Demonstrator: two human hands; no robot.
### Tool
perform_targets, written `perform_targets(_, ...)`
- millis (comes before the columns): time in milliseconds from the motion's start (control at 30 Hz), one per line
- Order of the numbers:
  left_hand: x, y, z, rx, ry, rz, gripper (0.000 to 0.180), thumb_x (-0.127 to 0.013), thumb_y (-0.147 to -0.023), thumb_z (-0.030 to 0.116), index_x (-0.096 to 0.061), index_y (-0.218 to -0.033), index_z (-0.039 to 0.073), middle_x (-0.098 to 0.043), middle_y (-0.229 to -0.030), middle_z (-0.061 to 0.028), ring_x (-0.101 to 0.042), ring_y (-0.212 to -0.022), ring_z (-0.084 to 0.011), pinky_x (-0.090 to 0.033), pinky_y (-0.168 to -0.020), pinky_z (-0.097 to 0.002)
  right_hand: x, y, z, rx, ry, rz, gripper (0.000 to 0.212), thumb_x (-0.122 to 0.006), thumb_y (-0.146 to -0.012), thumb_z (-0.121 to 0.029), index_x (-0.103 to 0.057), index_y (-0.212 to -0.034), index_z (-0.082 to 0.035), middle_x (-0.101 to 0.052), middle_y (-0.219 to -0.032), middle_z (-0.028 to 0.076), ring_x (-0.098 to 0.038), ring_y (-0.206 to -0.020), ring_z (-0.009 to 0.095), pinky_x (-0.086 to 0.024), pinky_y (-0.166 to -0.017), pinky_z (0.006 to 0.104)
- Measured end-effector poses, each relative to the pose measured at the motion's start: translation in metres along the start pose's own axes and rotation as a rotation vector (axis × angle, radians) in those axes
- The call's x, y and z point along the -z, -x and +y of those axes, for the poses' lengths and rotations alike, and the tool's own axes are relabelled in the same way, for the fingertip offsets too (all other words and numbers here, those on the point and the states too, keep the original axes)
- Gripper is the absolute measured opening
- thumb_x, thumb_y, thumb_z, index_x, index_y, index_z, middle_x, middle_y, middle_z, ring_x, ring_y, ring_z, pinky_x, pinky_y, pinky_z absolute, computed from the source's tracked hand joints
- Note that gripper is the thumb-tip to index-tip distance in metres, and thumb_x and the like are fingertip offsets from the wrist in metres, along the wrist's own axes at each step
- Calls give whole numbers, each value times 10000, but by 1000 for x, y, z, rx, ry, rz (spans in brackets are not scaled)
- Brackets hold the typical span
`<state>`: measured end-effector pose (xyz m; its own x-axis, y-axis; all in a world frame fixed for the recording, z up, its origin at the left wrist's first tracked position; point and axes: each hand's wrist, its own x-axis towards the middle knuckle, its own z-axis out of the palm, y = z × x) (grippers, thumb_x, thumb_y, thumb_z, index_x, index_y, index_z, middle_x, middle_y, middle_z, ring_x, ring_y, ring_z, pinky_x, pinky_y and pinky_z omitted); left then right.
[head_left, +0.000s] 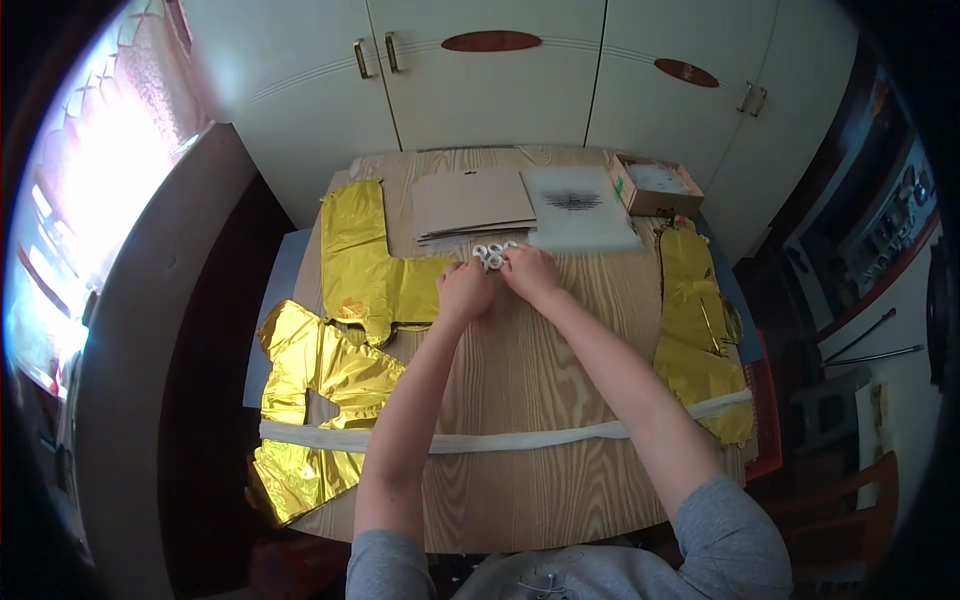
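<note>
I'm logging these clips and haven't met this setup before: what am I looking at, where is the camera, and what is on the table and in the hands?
There is no machine here: a person works bare-handed, filmed by a fisheye camera on their head, looking down. Both forearms enter from below. The left hand and right hand meet over a cluster of small white rings; how firm each grip is cannot be told. On the wooden table lie gold foil balloons, a white strip, flat cardboard sheets, a white packet and a small open box.

Overexposed window glare [75,215] at left; even daylight elsewhere; soft focus; dark vignette and fisheye bending at rim.
</note>
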<state>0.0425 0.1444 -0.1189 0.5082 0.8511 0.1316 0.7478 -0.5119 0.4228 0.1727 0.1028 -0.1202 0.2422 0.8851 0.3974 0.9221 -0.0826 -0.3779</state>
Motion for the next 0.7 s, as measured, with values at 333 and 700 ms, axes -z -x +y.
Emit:
perform_targets(333,-10,4,4,13,62,65,265,-446,-769,165,-524,-972,13,-609,-1014,-182,-483,-1104,-320,-322,-867,-497,-13,2,44,86,-212,196,118,-557,-750,-96,-643,-819,-55,-611,-846,119,-582,-786,306,-474,-712,392)
perform_targets(700,-3,11,11,5,75,81,365,-464,-763,146,-482,-1112,40,-543,-1157,-152,-463,-1133,-290,-313,-863,-488,-5,9,36,149,-282,179,159,-558,-774,-119,-633,-900,-58,-604,-932,103,-569,-869,297,-465,-774,382)
